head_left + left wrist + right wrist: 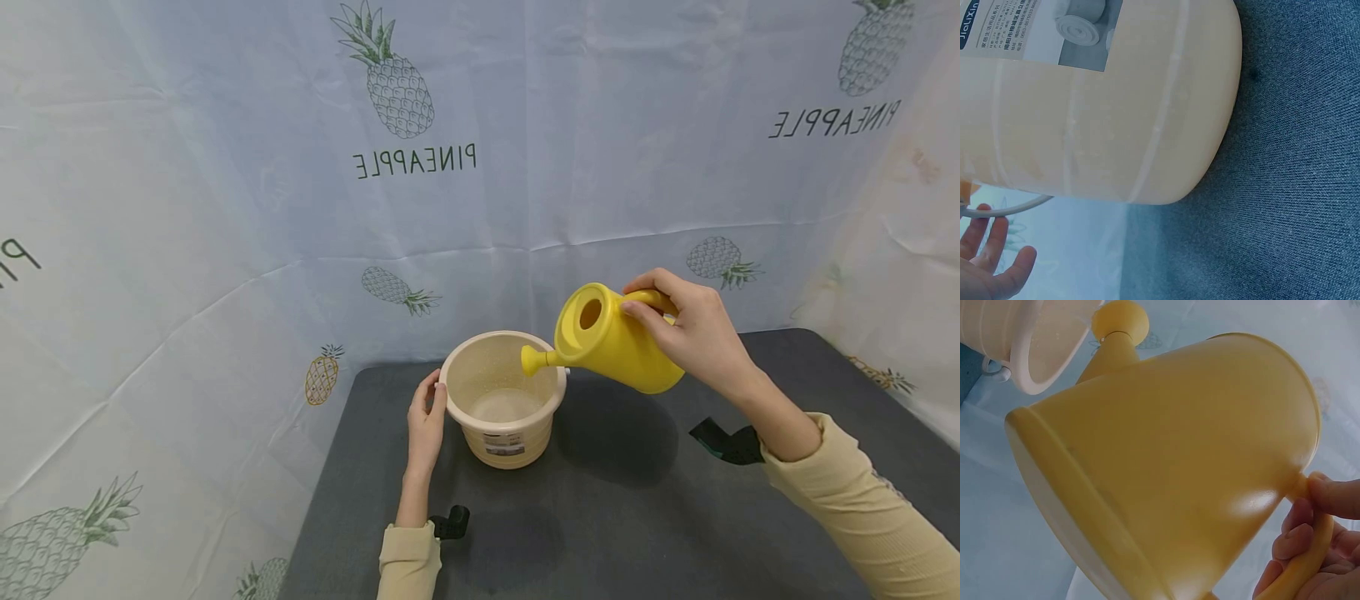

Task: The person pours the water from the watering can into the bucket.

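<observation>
A cream plastic bucket [507, 437] stands upright on the dark table, with a printed label on its side. At its left rim my left hand [427, 425] holds on with thumb and fingertips; in the left wrist view the fingers [997, 240] are beside the grey bail handle [1013, 209]. My right hand [693, 329] grips the handle of a yellow watering can [630, 350]. The can is tilted toward the bucket, its spout head over the bucket's right rim. In the right wrist view, curled fingers [1294, 537] go round the can's handle [1310, 565]. No water stream can be made out.
The dark table [637, 517] spreads around the bucket, toward the front and right. Pale curtains [525, 208] with pineapple prints hang behind and at both sides. Dark straps [727, 442] are on both wrists.
</observation>
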`<state>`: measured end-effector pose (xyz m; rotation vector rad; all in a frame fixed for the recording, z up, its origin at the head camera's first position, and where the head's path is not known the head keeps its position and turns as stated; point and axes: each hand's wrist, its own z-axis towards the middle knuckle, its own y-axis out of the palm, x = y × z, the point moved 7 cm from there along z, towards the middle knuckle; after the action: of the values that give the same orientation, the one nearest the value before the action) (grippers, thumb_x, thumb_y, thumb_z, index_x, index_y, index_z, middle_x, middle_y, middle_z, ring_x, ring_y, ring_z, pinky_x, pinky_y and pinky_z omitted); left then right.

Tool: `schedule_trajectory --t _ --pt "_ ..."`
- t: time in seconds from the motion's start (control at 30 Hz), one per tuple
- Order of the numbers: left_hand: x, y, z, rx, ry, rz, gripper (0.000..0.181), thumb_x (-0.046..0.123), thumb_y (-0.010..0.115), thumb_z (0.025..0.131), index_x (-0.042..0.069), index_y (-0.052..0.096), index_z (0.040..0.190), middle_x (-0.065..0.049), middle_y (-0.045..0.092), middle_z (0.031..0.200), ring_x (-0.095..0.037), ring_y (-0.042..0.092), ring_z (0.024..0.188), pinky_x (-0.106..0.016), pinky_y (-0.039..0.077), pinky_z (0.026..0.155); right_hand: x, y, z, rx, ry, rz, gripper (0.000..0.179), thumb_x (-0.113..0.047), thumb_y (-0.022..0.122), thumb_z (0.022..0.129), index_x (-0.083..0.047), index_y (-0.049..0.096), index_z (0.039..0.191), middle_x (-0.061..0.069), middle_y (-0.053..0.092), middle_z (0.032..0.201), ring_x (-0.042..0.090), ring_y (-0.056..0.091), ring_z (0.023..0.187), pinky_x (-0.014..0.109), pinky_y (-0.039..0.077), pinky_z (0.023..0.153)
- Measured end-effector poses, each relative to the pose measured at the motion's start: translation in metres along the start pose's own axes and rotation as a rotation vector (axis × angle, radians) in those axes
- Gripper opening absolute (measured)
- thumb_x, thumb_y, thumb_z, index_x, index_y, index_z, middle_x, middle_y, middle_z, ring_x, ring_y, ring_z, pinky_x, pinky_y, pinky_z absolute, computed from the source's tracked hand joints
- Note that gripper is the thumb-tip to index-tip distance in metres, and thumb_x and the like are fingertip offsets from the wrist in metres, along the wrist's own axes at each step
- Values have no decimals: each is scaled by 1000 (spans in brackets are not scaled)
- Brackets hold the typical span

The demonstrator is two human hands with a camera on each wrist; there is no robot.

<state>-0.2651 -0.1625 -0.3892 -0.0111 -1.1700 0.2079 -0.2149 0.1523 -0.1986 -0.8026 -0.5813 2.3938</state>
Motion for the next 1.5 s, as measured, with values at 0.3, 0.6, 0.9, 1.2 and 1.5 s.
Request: schedule_trajectory --t 0.3,0.6,0.9,1.2,1.5 --pt "1 0 0 -5 10 -7 39 14 44 100 -5 43 134 -21 45 134 -32 41 124 -51 35 97 0 0 0 0 -4 -9 15 2 66 83 -1 62 97 6 66 88 -1 58 81 9 41 74" --pt "1 0 0 -3 14 -4 39 14 44 100 -6 43 134 -21 45 134 -33 42 123 -51 35 96 -1 1 0 -17 -4 -11 15 2 66 83 -1 62 97 5 66 88 12 61 81 9 42 75" --pt "1 -1 0 2 23 -3 39 13 44 99 -6 44 133 -21 47 132 -32 44 120 -50 37 93 -1 2 1 -23 -5 -8 15 3 66 83 -1 62 97 6 66 89 12 62 82 8 42 76" --pt "0 -1 0 6 18 7 39 13 45 99 -6 44 133 -21 48 130 -32 45 118 -49 37 92 -2 1 2 -22 -5 -15 16 2 66 83 -1 62 97 6 66 89 13 61 81 8 41 75" --pt "1 -1 1 8 1 15 39 15 45 99 -4 45 133 -19 50 127 -28 48 113 -37 41 86 -3 -1 2 -18 -14 -14 16 3 66 82 -2 62 97 5 66 88 -1 56 81 9 41 73"
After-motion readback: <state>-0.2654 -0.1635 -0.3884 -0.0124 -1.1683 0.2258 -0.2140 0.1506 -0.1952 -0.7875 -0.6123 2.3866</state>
